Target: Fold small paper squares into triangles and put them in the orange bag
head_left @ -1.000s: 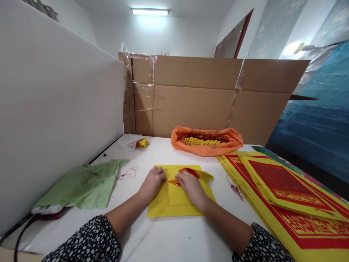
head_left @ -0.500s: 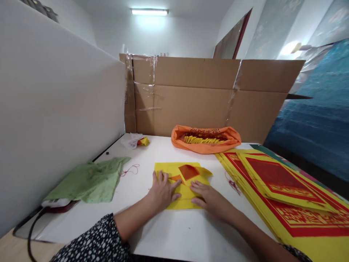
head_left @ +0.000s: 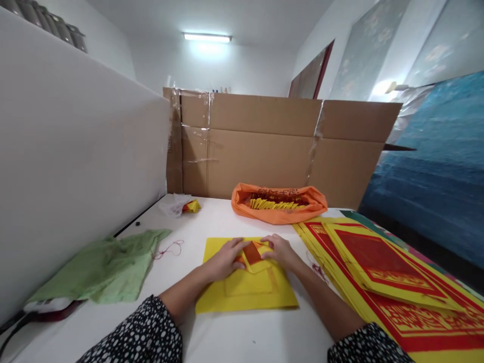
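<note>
In the head view a yellow sheet (head_left: 242, 297) lies flat on the white table. A small piece of yellow sheet with an orange-red area, partly folded (head_left: 252, 253), is on its upper half. My left hand (head_left: 226, 258) grips the left side of the folded piece, fingers bent over its edge. At the right side, my right hand (head_left: 282, 253) pinches its upper corner between thumb and fingers. Parts of the folded piece are hidden under my fingers.
An orange bag (head_left: 278, 218) full of yellow-and-red folded pieces stands by the cardboard wall (head_left: 257, 151). Stacked red-printed yellow sheets (head_left: 393, 252) lie right. At left are a green cloth (head_left: 109, 267), red thread (head_left: 171, 249) and a clear plastic bag (head_left: 174, 205).
My hands have gone from pressing flat on the yellow sheet to gripping the smaller folded piece higher up. More of the large sheet now shows below them. The camera view has shifted.
</note>
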{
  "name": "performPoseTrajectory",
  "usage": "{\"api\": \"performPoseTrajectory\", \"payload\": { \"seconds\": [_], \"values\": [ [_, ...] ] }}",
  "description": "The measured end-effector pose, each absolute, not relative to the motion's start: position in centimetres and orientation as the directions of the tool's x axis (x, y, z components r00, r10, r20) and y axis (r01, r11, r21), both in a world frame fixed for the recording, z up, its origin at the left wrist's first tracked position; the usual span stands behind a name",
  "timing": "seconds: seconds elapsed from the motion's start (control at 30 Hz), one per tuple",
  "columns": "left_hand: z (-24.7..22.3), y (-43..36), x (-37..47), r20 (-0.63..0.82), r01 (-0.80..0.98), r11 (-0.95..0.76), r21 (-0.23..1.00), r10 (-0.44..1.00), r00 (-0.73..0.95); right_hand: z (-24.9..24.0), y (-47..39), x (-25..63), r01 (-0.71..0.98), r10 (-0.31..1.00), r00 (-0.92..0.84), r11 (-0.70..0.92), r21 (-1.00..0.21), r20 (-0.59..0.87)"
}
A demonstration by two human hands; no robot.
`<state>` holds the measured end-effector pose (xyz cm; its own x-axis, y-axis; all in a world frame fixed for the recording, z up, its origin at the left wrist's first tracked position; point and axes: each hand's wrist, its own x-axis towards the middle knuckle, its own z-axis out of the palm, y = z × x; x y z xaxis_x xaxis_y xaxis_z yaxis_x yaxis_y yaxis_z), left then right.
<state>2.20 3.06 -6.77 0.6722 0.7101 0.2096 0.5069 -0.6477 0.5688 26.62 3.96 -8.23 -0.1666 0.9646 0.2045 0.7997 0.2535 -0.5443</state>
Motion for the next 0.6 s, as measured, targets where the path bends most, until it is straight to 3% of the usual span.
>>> {"api": "performPoseTrajectory", "payload": {
  "seconds": [0.13, 0.23, 0.3, 0.4, 0.5, 0.6],
  "values": [
    [-6.8, 3.0, 2.4, 0.378, 0.563, -0.643, 0.518, 0.763, 0.524, -5.9, 1.7, 25.8, 0.804, 0.88, -0.138, 0.368, -0.467, 0.455],
    [-5.4, 2.4, 1.8, 0.487, 0.623, -0.695, 0.359, 0.709, 0.51, -4.4, -0.9, 25.0, 0.806, 0.726, -0.247, 0.522, -0.281, 0.641],
    [-5.0, 1.7, 1.1, 0.453, 0.609, -0.751, 0.256, 0.65, 0.61, -4.4, -2.4, 24.6, 0.777, 0.659, -0.395, 0.611, -0.149, 0.641],
    [-5.5, 0.4, 0.2, 0.302, 0.571, -0.79, 0.221, 0.613, 0.73, -5.9, -3.8, 24.3, 0.7, 0.615, -0.577, 0.711, -0.062, 0.537],
    [-6.1, -0.5, -0.1, 0.218, 0.559, -0.782, 0.275, 0.617, 0.756, -7.0, -3.9, 24.5, 0.651, 0.601, -0.629, 0.754, -0.089, 0.492],
    [-5.9, -0.7, 0.7, 0.231, 0.526, -0.725, 0.445, 0.66, 0.715, -6.6, -2.9, 24.6, 0.685, 0.683, -0.548, 0.698, -0.21, 0.483]
  ]
}}
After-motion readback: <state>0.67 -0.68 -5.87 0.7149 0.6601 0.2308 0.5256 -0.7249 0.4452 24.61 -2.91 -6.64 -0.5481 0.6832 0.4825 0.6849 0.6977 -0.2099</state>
